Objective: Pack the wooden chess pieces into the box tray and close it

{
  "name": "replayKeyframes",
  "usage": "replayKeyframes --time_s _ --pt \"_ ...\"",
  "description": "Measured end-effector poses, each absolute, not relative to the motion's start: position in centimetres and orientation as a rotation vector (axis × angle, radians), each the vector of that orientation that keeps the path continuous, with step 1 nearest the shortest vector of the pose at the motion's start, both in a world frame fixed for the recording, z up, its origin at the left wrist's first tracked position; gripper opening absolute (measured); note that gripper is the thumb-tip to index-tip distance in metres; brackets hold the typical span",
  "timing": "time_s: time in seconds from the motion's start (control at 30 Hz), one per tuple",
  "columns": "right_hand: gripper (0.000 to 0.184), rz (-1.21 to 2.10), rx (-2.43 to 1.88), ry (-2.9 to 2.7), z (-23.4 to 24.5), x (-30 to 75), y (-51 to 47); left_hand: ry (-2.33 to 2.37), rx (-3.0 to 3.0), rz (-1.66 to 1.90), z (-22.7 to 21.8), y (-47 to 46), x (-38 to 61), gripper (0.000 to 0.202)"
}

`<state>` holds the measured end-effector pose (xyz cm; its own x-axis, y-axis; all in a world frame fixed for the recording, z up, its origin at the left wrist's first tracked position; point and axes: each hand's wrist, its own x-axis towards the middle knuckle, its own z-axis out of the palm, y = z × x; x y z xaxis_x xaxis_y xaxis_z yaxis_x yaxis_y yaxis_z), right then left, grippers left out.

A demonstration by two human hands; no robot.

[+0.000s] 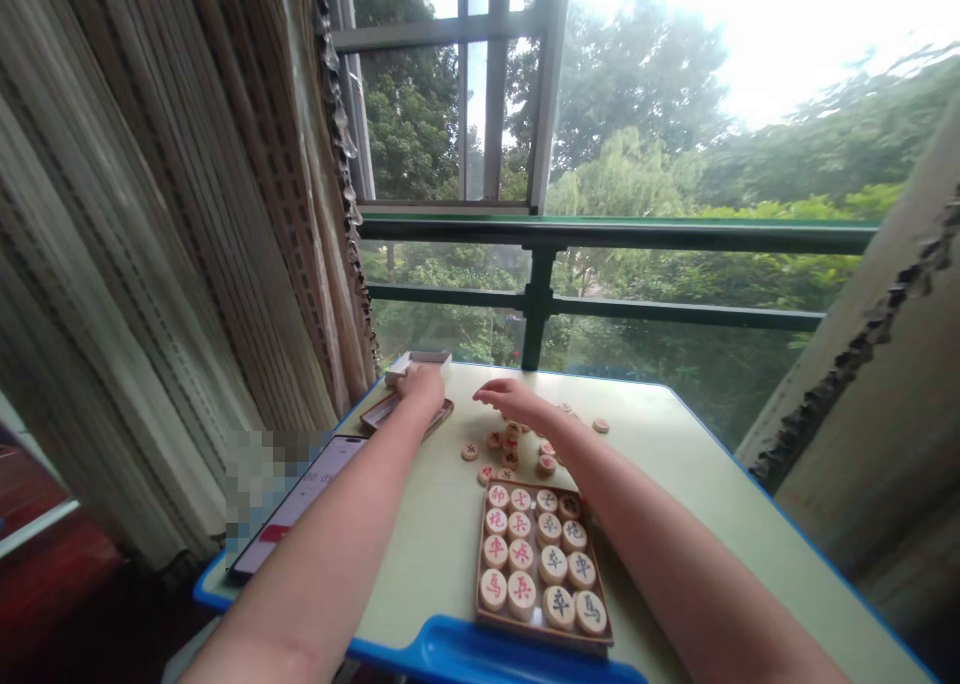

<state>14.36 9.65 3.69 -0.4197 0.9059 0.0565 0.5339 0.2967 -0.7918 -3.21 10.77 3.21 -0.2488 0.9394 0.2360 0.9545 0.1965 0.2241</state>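
Note:
My left hand [423,382] reaches to the far left of the table, at the near side of a small white box [439,360]. Its fingers curl downward, and whatever they hold is hidden. Below that wrist lies a shallow brown box lid [438,420]. My right hand [511,398] hovers over loose Chinese chess pieces [510,444], its fingers stretched to the left with nothing visible in them. Nearer to me, a brown box [541,632] holds rows of round wooden pieces, red characters on the left and black on the right. My right forearm passes beside it.
A phone [330,476] lies along the table's left edge. The pale table [435,554] has a blue rim and a blue tray recess [480,649] in front. A single piece [601,425] sits right of the pile. Curtains, a window and a green railing [675,309] surround the table.

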Motion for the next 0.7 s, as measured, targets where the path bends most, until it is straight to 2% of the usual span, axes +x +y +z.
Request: replayKeyframes --time_s 0.17,0.4,0.53,0.7 --pt "0.024 1.038 -1.220 -2.037 4.3 14.4 9.6 -2.398 -1.860 -0.537 3.4 10.1 -3.4 0.029" --pt "0.029 1.135 -1.106 -1.932 6.2 16.2 9.9 -2.208 -1.775 -1.058 7.4 6.9 -2.6 0.023" --pt "0.038 1.042 -1.126 -1.860 7.0 17.0 9.6 -2.064 -1.796 -1.738 9.1 3.7 -1.4 0.017" --pt "0.071 0.999 -0.995 -1.747 8.9 18.6 8.1 -1.721 -1.832 -2.940 10.1 -0.4 -0.2 0.009"
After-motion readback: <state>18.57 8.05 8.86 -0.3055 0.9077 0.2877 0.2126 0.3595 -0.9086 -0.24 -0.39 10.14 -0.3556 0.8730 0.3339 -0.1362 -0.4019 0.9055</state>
